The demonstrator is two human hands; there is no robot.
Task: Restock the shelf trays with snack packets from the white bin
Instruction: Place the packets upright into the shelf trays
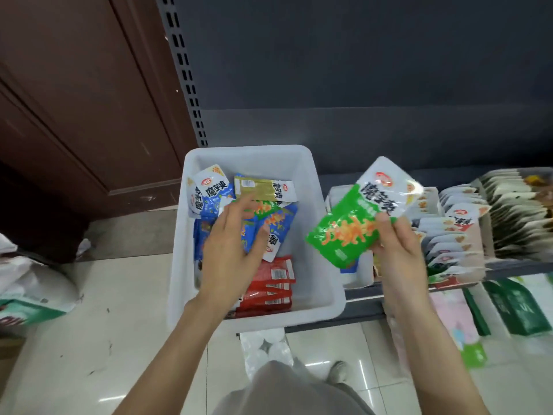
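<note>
The white bin [318, 181] stands on the shelf's left end, holding blue, green, gold and red snack packets [270, 277]. My left hand [230, 250] reaches into the bin, fingers relaxed and spread over the blue packets [275, 226], gripping nothing that I can see. My right hand [395, 250] pinches a green and white snack packet [350, 229] and holds it in the air between the bin and the shelf trays [449, 232], which stand to the right with rows of upright packets.
A slotted grey shelf upright [185, 70] and a brown wooden door [74, 100] stand behind the bin. Bags lie on the tiled floor at left [27, 283]. More green and pink packs hang on a lower shelf at right [514, 307]. My shoe [336, 371] is below.
</note>
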